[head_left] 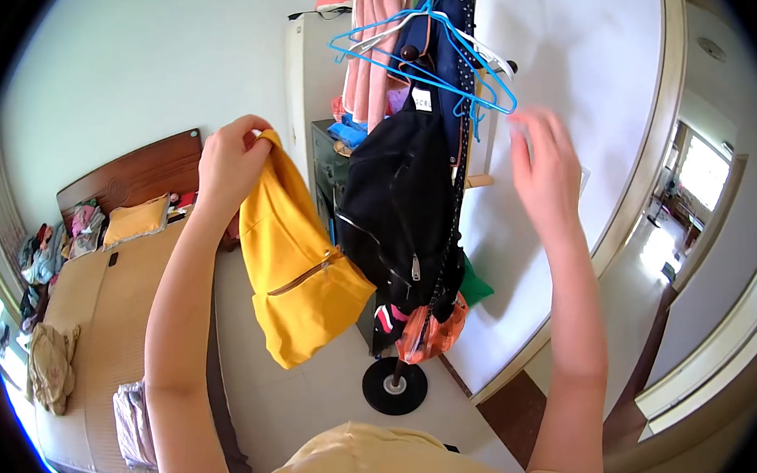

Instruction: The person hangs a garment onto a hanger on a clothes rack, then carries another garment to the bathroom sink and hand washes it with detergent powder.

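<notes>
My left hand (pixel 231 162) is closed on the top end of a yellow sling bag (pixel 305 297), which hangs down with its zip pocket facing me. The bag's lower right edge overlaps a black backpack (pixel 398 194) on the coat stand. My right hand (pixel 543 173) is raised at the right of the stand, thumb and fingers apart, holding nothing that I can see. Its slightly blurred fingertips are close to the corner of the blue hangers (pixel 471 95); whether they touch cannot be made out.
The coat stand's round black base (pixel 378 391) rests on the tiled floor. An orange plastic bag (pixel 433 333) and a green item (pixel 476 281) hang low on it. At left is a bed (pixel 114 307) with clothes on it; an open doorway (pixel 656 227) lies to the right.
</notes>
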Motion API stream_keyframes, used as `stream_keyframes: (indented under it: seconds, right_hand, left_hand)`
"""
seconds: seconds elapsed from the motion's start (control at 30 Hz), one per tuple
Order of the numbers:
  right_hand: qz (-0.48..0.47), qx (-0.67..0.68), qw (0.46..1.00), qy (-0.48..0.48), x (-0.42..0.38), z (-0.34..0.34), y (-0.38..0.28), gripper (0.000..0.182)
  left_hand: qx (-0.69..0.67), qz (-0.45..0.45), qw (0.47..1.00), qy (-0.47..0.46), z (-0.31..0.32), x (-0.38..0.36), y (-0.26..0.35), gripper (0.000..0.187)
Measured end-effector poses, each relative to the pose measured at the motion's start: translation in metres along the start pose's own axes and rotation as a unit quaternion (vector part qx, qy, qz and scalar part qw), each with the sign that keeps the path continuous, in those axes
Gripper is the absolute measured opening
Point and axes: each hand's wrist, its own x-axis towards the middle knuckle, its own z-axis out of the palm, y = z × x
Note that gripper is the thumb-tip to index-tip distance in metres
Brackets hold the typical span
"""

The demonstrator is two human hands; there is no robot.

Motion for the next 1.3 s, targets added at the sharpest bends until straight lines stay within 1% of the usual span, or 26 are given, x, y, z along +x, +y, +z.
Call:
stream_keyframes:
  seconds: [0.03, 0.1, 0.13, 0.23, 0.33, 0.37, 0.47, 0.5, 0.57, 0.6, 0.63, 0.73, 0.83, 0.93, 0.97, 1.03, 1.13, 1.17, 1.27, 1.3]
  right_hand:
    - [-0.054, -0.1, 0.992, 0.058, 0.016, 0.012, 0.005, 0.012]
    - [0.064, -0.137, 0.986, -0.065, 0.033, 0.029, 0.004, 0.013]
    - [0.122, -0.156, 0.972, -0.127, 0.037, 0.035, 0.002, 0.014]
    - [0.133, -0.168, 0.965, -0.152, 0.045, 0.047, -0.002, 0.019]
    - [0.112, -0.137, 0.973, -0.146, 0.06, 0.04, -0.014, 0.019]
    - [0.112, -0.142, 0.969, -0.168, 0.065, 0.039, -0.016, 0.021]
    - [0.131, -0.129, 0.974, -0.134, 0.074, 0.049, -0.002, 0.025]
    - [0.175, -0.129, 0.967, -0.135, 0.079, 0.04, -0.005, 0.029]
    - [0.198, -0.092, 0.97, -0.105, 0.081, 0.04, 0.009, 0.029]
    - [0.212, -0.072, 0.97, -0.093, 0.081, 0.039, 0.013, 0.029]
    - [0.227, -0.086, 0.965, -0.101, 0.083, 0.037, 0.014, 0.028]
    - [0.224, -0.054, 0.971, -0.064, 0.083, 0.04, 0.019, 0.029]
    - [0.221, -0.008, 0.975, -0.034, 0.086, 0.045, 0.027, 0.029]
    - [0.161, -0.037, 0.986, 0.002, 0.077, 0.055, 0.027, 0.029]
    - [0.216, 0.042, 0.975, -0.034, 0.071, 0.056, 0.024, 0.03]
    - [0.315, 0.199, 0.922, -0.102, 0.06, 0.054, 0.018, 0.031]
    - [0.349, 0.298, 0.88, -0.122, 0.059, 0.05, 0.017, 0.031]
    - [0.345, 0.301, 0.878, -0.141, 0.061, 0.045, 0.016, 0.032]
    - [0.348, 0.32, 0.867, -0.157, 0.068, 0.037, 0.014, 0.031]
    - [0.333, 0.282, 0.888, -0.143, 0.069, 0.037, 0.014, 0.031]
  left_hand:
    - [0.013, -0.004, 1.0, 0.004, 0.002, 0.002, 0.006, 0.019]
    - [0.021, -0.019, 1.0, 0.002, 0.004, 0.005, 0.013, 0.02]
    - [0.024, -0.026, 0.999, -0.001, 0.005, 0.005, 0.017, 0.021]
    - [0.054, -0.063, 0.996, -0.022, 0.005, 0.004, 0.026, 0.021]
    - [0.08, -0.053, 0.995, -0.011, 0.006, 0.0, 0.031, 0.021]
    - [0.086, -0.053, 0.995, -0.012, 0.006, -0.001, 0.033, 0.02]
    - [0.087, -0.042, 0.995, 0.009, 0.012, -0.007, 0.025, 0.019]
    - [0.1, -0.034, 0.994, 0.013, 0.012, -0.01, 0.024, 0.02]
    - [0.122, -0.018, 0.992, 0.027, 0.012, -0.015, 0.022, 0.02]
    - [0.103, -0.034, 0.994, 0.019, 0.011, -0.015, 0.021, 0.02]
    - [0.085, -0.05, 0.995, 0.008, 0.011, -0.016, 0.021, 0.02]
    - [0.044, -0.078, 0.996, -0.013, 0.015, -0.016, 0.014, 0.021]
    - [0.02, -0.091, 0.996, -0.013, 0.017, -0.015, 0.007, 0.021]
    - [-0.001, -0.097, 0.995, -0.019, 0.015, -0.019, -0.001, 0.021]
    - [-0.011, -0.099, 0.995, -0.022, 0.014, -0.02, -0.004, 0.021]
    - [-0.008, -0.109, 0.994, -0.019, 0.014, -0.023, -0.012, 0.021]
    - [-0.002, -0.111, 0.994, -0.016, 0.011, -0.026, -0.025, 0.02]
    - [0.001, -0.11, 0.994, -0.018, 0.01, -0.026, -0.027, 0.02]
    - [-0.022, -0.09, 0.996, 0.003, 0.01, -0.028, -0.028, 0.017]
    - [-0.022, -0.09, 0.996, 0.004, 0.01, -0.028, -0.028, 0.017]
